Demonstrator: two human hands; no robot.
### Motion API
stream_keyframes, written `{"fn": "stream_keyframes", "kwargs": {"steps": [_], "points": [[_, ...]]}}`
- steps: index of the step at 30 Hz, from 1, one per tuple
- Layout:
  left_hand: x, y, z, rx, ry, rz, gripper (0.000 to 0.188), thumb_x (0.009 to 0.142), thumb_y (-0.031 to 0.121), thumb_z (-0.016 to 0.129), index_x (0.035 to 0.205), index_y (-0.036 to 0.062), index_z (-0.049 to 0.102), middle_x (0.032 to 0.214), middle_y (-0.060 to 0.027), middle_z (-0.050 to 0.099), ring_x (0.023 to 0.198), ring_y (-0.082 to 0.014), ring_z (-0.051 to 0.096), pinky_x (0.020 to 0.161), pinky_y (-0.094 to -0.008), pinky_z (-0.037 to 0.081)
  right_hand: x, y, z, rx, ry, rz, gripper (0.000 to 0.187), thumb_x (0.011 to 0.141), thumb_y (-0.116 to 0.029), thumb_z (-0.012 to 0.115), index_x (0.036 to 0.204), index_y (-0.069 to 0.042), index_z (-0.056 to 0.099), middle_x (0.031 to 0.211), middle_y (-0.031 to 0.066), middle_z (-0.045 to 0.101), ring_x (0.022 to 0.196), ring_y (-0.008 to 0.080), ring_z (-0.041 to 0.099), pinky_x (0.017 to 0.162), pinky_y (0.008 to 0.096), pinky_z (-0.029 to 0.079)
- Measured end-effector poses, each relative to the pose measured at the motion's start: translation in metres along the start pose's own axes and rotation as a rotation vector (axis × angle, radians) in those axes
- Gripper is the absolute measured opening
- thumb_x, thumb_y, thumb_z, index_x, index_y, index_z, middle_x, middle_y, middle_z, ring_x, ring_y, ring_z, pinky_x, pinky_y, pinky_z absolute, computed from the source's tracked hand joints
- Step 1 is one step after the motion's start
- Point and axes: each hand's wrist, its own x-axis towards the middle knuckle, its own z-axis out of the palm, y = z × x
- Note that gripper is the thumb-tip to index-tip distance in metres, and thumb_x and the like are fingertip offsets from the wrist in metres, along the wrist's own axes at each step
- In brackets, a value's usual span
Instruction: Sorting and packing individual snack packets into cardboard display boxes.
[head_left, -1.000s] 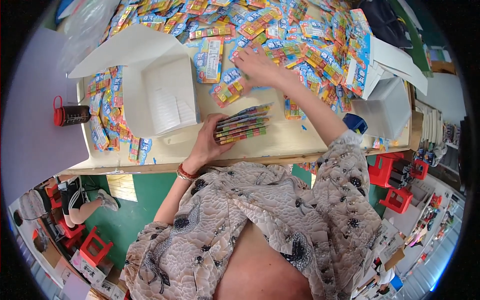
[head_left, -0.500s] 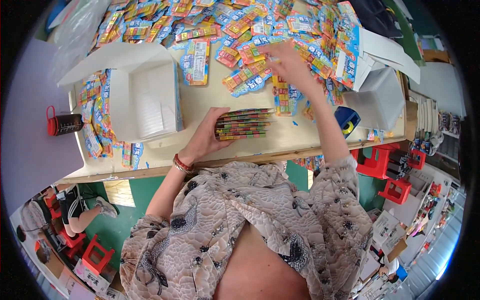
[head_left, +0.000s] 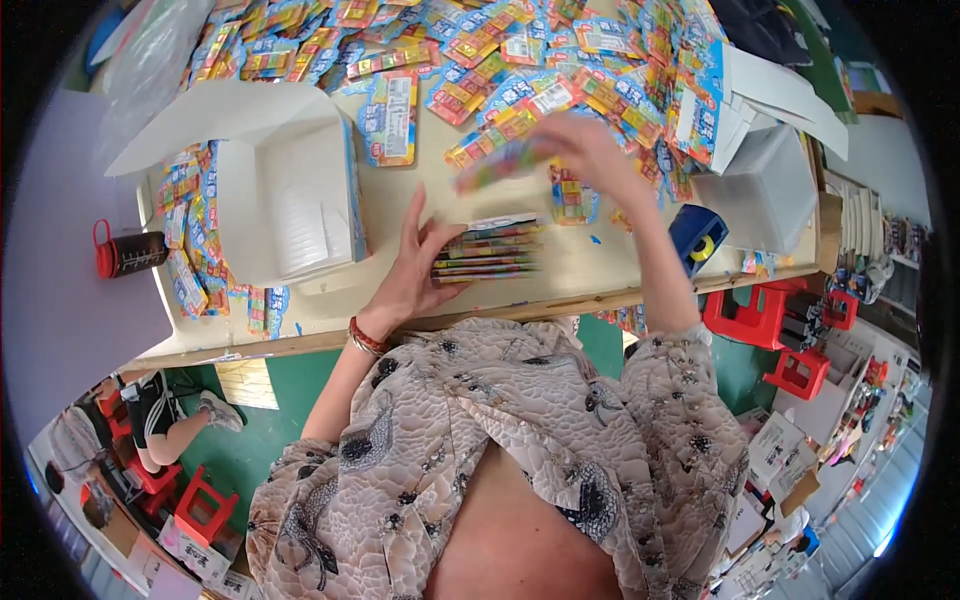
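Note:
My left hand [head_left: 402,272] is wrapped round the left end of a stack of flat, colourful carded packs [head_left: 488,252], which stand on edge near the table's front edge. Its index finger is lifted off the stack and points away from me. Above and behind the stack, my right hand [head_left: 592,158] grips one more carded pack [head_left: 505,165], smeared by motion. That pack is tilted, its free end pointing left, and it is apart from the stack. Behind it, a loose heap of the same blue, yellow and red packs [head_left: 475,40] covers the table's far side.
An open white box [head_left: 240,225] stands left of my left hand, with more packs beside it. At the right are a blue tape dispenser [head_left: 692,238], a clear plastic container [head_left: 760,190] and another opened box [head_left: 765,95]. A dark bottle [head_left: 137,253] is at far left.
My right hand has come back from the heap toward the stack, now with a carded pack in it. My left index finger has risen off the stack.

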Motion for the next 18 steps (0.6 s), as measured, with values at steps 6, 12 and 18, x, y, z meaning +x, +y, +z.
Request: {"fn": "stream_keyframes", "kwargs": {"steps": [6,12,18], "points": [[0.000,-0.020,0.007,-0.347,-0.051,-0.093,0.095,0.064,0.012,0.086,0.138,0.0039,0.028,0.130,-0.0199,0.040,0.118,-0.0328,0.047,0.099,-0.0385,0.042,-0.064,-0.017,0.042,0.296,-0.013,0.423,0.019,0.084,-0.015,0.065,0.097,-0.002,0.064,0.096,0.0120,0.064,0.086,0.0270,0.062,0.078,0.0364,0.048],[0.009,-0.010,-0.002,-0.112,-0.099,-0.074,0.092,0.063,0.011,0.086,0.136,0.0040,0.031,0.127,-0.0182,0.041,0.119,-0.0315,0.046,0.097,-0.0356,0.044,-0.091,0.007,0.038,-0.753,0.398,0.596,0.052,0.069,-0.033,0.081,0.099,0.002,0.058,0.090,0.0137,0.062,0.078,0.0237,0.060,0.069,0.0343,0.047],[-0.002,-0.014,0.000,-0.078,-0.168,-0.014,0.097,0.062,0.014,0.085,0.141,0.0081,0.028,0.133,-0.0186,0.036,0.121,-0.0355,0.043,0.102,-0.0392,0.042,-0.077,-0.031,0.045,0.364,0.389,0.752,0.028,0.079,-0.016,0.072,0.098,0.001,0.059,0.080,0.0103,0.064,0.072,0.0251,0.060,0.067,0.0318,0.047]]}}
